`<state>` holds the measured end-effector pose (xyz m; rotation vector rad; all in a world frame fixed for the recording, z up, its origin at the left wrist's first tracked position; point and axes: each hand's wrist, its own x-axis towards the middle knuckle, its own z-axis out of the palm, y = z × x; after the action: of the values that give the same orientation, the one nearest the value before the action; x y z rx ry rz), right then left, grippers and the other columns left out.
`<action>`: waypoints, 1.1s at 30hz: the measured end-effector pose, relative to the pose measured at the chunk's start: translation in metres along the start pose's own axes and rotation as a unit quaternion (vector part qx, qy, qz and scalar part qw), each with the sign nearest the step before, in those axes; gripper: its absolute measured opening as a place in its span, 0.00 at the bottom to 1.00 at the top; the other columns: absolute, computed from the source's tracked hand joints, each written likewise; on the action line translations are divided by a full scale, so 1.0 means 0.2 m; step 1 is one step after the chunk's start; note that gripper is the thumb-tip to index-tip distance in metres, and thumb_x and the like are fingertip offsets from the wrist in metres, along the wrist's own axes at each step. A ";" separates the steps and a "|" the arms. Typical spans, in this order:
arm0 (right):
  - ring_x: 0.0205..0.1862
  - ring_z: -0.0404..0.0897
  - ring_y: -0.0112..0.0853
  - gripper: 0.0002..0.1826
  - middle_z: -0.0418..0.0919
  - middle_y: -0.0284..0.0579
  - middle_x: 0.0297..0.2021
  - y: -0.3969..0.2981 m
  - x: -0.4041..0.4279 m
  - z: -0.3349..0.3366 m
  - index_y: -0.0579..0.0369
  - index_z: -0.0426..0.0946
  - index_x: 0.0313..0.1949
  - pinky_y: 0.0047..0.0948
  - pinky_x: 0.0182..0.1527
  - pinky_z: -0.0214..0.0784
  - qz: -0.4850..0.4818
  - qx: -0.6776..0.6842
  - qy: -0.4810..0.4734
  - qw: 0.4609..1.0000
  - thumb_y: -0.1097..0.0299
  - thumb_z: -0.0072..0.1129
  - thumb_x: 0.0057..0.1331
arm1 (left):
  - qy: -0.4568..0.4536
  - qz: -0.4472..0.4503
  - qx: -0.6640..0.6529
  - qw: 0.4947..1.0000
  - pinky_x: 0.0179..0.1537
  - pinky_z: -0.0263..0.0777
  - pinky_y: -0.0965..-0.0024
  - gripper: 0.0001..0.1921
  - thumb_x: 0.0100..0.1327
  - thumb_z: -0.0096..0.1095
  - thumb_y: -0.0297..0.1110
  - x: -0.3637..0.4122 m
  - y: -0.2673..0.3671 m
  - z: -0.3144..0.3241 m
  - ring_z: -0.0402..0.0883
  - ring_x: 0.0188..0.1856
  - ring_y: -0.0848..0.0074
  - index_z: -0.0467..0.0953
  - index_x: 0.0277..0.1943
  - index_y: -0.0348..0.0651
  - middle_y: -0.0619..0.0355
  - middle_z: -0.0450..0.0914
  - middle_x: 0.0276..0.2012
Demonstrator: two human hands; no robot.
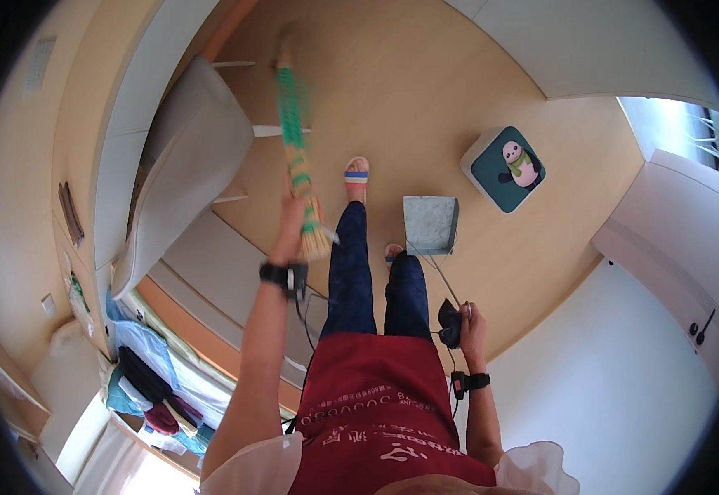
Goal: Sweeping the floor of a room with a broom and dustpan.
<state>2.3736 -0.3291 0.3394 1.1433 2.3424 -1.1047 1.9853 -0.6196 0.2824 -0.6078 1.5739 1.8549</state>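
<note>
In my left hand (pixel 293 219) is a straw broom (pixel 299 167) bound with green bands. The broom runs lengthwise ahead of me, and its far end is blurred by motion. My right hand (pixel 472 334) grips the thin rod handle of a metal dustpan (pixel 431 224). The pan is in front of my right leg, close to my foot; whether it touches the floor I cannot tell. A small black object (pixel 450 324) sits beside my right fingers, and I cannot tell whether they hold it.
A grey-white chair (pixel 192 148) stands at the left by a desk. Ahead to the right, a box with a panda picture (pixel 508 170) is on the wood-toned floor (pixel 396 80). Folded clothes (pixel 155 390) lie at lower left. A white cabinet (pixel 662 241) stands at the right.
</note>
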 end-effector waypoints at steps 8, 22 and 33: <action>0.37 0.78 0.61 0.13 0.78 0.63 0.33 -0.49 0.26 0.09 0.61 0.72 0.41 0.50 0.38 0.69 0.042 0.000 -0.048 0.998 0.62 0.48 0.78 | -0.019 -0.112 -0.111 0.987 0.24 0.78 0.64 0.37 0.66 0.66 0.30 1.32 0.17 -0.31 0.79 0.26 0.71 0.55 0.72 0.64 0.56 0.73 0.36; 0.32 0.76 0.55 0.19 0.76 0.58 0.28 -1.05 0.70 0.06 0.62 0.72 0.38 0.45 0.37 0.69 0.083 -0.023 -0.017 0.996 0.58 0.44 0.80 | -0.088 -0.162 -0.066 0.981 0.18 0.74 0.72 0.43 0.71 0.60 0.28 0.62 0.73 0.20 0.78 0.20 0.75 0.44 0.81 0.66 0.56 0.76 0.29; 0.32 0.75 0.55 0.15 0.75 0.59 0.28 -1.22 0.85 0.04 0.62 0.72 0.39 0.44 0.37 0.68 0.095 0.028 -0.005 0.995 0.62 0.45 0.79 | -0.031 -0.011 -0.222 0.974 0.32 0.80 0.63 0.10 0.67 0.63 0.30 2.17 0.93 -0.05 0.79 0.28 0.66 0.67 0.43 0.46 0.55 0.74 0.27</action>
<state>2.0779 -0.3390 0.3618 1.3458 2.1540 -1.1117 1.5485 -0.5760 0.1080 -0.7472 1.1065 2.2030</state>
